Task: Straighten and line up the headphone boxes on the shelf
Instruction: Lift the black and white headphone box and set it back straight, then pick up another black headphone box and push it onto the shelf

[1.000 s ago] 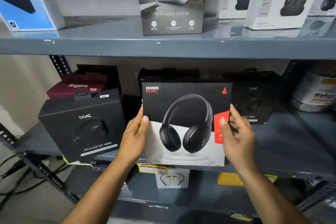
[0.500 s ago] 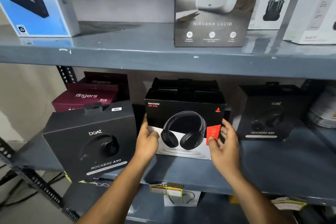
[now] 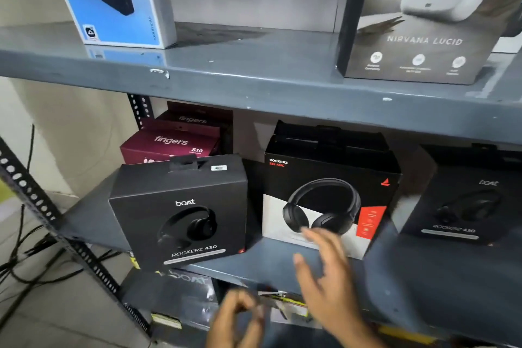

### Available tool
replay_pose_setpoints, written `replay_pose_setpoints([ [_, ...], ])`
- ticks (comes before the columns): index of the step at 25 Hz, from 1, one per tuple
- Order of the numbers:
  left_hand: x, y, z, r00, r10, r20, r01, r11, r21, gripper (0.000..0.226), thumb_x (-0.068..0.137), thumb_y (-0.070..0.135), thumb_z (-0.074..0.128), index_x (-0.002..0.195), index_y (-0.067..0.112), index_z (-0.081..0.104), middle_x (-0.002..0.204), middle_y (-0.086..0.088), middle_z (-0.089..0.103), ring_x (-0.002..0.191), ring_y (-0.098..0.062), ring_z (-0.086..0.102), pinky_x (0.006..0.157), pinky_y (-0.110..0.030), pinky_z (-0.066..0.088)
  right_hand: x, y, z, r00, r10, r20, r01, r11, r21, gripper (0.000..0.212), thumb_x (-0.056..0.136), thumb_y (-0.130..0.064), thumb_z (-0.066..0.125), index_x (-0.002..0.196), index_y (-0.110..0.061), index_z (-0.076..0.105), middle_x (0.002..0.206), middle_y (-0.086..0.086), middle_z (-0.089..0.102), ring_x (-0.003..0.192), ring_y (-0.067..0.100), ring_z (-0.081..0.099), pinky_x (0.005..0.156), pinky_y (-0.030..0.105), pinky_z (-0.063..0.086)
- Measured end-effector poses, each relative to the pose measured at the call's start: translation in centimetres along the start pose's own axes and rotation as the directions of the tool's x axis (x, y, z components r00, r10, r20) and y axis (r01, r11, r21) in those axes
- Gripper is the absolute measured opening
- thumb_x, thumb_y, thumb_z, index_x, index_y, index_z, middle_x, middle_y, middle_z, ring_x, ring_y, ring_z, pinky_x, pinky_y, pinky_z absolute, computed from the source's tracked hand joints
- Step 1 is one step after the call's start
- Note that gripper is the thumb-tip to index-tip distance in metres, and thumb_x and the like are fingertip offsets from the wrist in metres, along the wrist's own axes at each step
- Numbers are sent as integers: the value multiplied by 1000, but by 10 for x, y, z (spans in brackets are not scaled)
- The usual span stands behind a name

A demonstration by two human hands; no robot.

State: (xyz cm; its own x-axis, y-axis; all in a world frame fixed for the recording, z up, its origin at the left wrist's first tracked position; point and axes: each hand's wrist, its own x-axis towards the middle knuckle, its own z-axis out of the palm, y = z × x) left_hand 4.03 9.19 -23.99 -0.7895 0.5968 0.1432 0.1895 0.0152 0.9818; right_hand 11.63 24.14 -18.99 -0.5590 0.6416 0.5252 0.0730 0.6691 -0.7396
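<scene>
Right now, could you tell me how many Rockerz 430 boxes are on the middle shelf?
2: one Rockerz 430 box angled at the left front edge, another at the right, further back. Others may be hidden behind.

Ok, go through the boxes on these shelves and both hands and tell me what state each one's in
Left Rockerz 430 box: upright, turned askew, at the shelf's front edge.
Rockerz 551 ANC box: upright, set further back, not held.
Right Rockerz 430 box: upright, in shadow.
Fingers boxes: stacked behind.
Nirvana Lucid box: upright, upper shelf.
Blue box: upright, upper shelf.
Left hand: loosely curled, empty.
Right hand: open, blurred, empty.
</scene>
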Motion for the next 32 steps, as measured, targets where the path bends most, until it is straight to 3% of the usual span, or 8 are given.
replay_pose_setpoints([
  [2, 3, -10, -45, 903, -8, -429, -62, 987, -149, 41, 74, -4, 71, 73, 30, 50, 73, 14, 70, 60, 6, 57, 60, -7, 43, 6, -5, 29, 958, 40, 284, -66, 994, 81, 51, 85, -31, 55, 135, -40, 43, 136, -17, 46, 131, 6, 45, 111, 28, 36],
  [5, 47, -2, -112, 744, -49, -666, -72, 986, -153, 20, 93, 27, 49, 113, 29, 52, 114, 6, 59, 105, -4, 53, 98, -22, 40, 35, -12, 69, 890, 197, 411, -267, 956, 119, 70, 86, -25, 57, 150, -21, 27, 154, -2, 35, 141, 13, 37, 117, 37, 31],
  [9, 64, 6, -128, 885, 24, -464, 52, 987, 151, 46, 102, 31, 29, 144, 14, 36, 153, -10, 36, 136, -10, 29, 115, -24, 17, 54, -21, 92, 800, 241, 550, -364, 923, 126, 74, 80, -22, 60, 148, -28, 30, 140, -8, 53, 123, 21, 55, 105, 36, 43],
  [14, 12, 32, -122, 925, 198, -325, -117, 961, 252, 42, 92, 42, 35, 133, 42, 43, 155, -6, 32, 140, 11, 24, 112, -6, 16, 26, -31, 42, 864, 190, 466, -395, 829, 394, 49, 76, -17, 65, 122, -32, 57, 113, -6, 73, 106, 15, 68, 99, 44, 52],
  [17, -16, 69, -114, 927, 295, -230, -275, 954, 115, 43, 90, 36, 45, 133, 37, 51, 149, 5, 46, 141, -8, 35, 116, -24, 27, 14, -46, -6, 917, 130, 378, -334, 769, 545, 48, 79, -36, 68, 125, -29, 60, 131, 4, 65, 119, 14, 62, 104, 36, 48],
  [22, -39, 126, -64, 990, 121, -70, -137, 942, -307, 55, 81, 41, 67, 133, 24, 57, 135, 7, 63, 127, -12, 56, 98, -22, 48, -1, -53, -88, 954, 180, 240, -293, 732, 615, 76, 65, -63, 73, 133, -34, 56, 138, 5, 60, 128, 20, 56, 107, 40, 44],
  [27, -57, 139, 2, 995, 98, 14, -87, 937, -339, 72, 72, 51, 70, 136, 22, 54, 140, 2, 58, 132, -17, 51, 110, -35, 41, -27, -29, -160, 965, 238, 113, -259, 780, 569, 79, 66, -64, 73, 137, -35, 52, 139, 19, 52, 130, 24, 54, 112, 50, 38],
  [32, -57, 133, 66, 983, 146, 115, -102, 941, -322, 41, 96, 8, 48, 132, 27, 56, 130, 19, 63, 125, 0, 55, 104, -17, 42, -44, 12, -213, 942, 335, 10, -287, 791, 541, 55, 79, -39, 69, 133, -36, 57, 138, 11, 55, 128, 20, 56, 112, 47, 39],
])
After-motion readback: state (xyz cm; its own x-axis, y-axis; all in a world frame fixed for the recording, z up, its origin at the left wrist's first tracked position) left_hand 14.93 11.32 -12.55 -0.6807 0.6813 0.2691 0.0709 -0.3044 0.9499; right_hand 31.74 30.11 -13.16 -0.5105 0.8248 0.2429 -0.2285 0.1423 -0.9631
